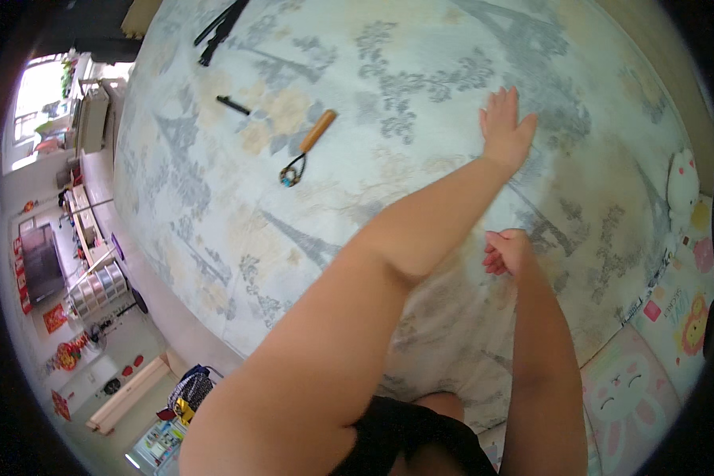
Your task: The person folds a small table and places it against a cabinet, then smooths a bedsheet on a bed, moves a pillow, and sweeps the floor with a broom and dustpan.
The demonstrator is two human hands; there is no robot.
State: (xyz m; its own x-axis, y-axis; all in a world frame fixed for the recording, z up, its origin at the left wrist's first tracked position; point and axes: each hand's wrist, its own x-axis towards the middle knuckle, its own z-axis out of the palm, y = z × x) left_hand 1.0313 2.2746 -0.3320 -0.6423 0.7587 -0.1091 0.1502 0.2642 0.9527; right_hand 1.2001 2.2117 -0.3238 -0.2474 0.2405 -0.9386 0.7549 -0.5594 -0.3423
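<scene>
My left hand lies palm down on a pale bed cover printed with flowers and towers, its fingers pointing away and the thumb out to the right. Nearer to me, my right hand is held over the cover with curled fingers; no object shows in it, but whether it pinches the fabric is unclear. To the left of my hands lies a wooden-handled object with a dark cord loop and beads. Beyond it is a short, thin black object. Long black objects rest near the far left edge.
Along the right edge are a white plush toy and a rabbit-print cushion. Past the left edge are the floor, a television, a metal drum-like object, a wooden beam-like piece and a patterned bag.
</scene>
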